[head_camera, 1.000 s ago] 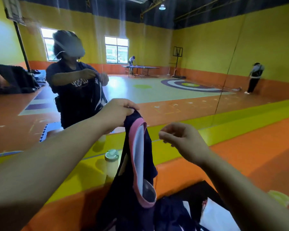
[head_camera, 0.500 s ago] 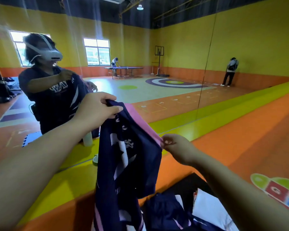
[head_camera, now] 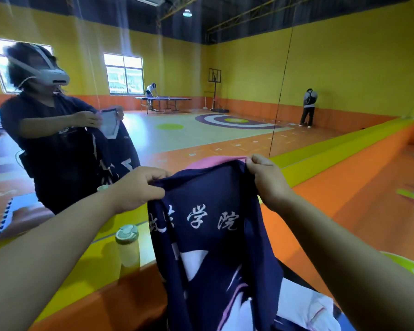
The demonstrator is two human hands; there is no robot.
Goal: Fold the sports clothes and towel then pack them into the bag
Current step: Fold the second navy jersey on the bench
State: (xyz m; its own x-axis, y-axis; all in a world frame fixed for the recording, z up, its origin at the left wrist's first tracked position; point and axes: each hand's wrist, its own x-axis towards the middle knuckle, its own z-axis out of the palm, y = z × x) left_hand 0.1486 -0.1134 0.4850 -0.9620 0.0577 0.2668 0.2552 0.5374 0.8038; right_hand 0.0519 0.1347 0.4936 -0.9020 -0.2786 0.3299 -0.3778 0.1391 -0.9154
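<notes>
The left hand [head_camera: 139,187] has its fingers curled over the top edge of the navy jersey [head_camera: 213,247] at its left shoulder, with cloth bunched under the knuckles. The right hand [head_camera: 268,182] pinches the opposite top corner between thumb and fingers, just where a pink trim shows along the edge. Both hands grip the cloth, and between them the top edge is stretched roughly level. The rest of the jersey hangs down in the air, with a row of white characters across its upper part and white and pink shapes lower down.

Just left of the jersey, about level with the characters, a pale bottle [head_camera: 127,244] with a green cap stands upright on the yellow top of a padded ledge [head_camera: 98,278]. Below the jersey's right edge lies a white cloth [head_camera: 304,306]; I cannot tell whether it is the towel. A dark strip shows between it and the jersey, too little of it to name.

Behind the jersey a mirror [head_camera: 177,139] fills the wall. Up and to the left of the jersey, it shows the person's reflection [head_camera: 50,144], wearing a white headset and holding the same garment. Farther off above the jersey, the mirror shows a table-tennis table [head_camera: 163,101] with someone bent over it. Up and to the right, another person [head_camera: 308,106] stands facing the yellow wall.
</notes>
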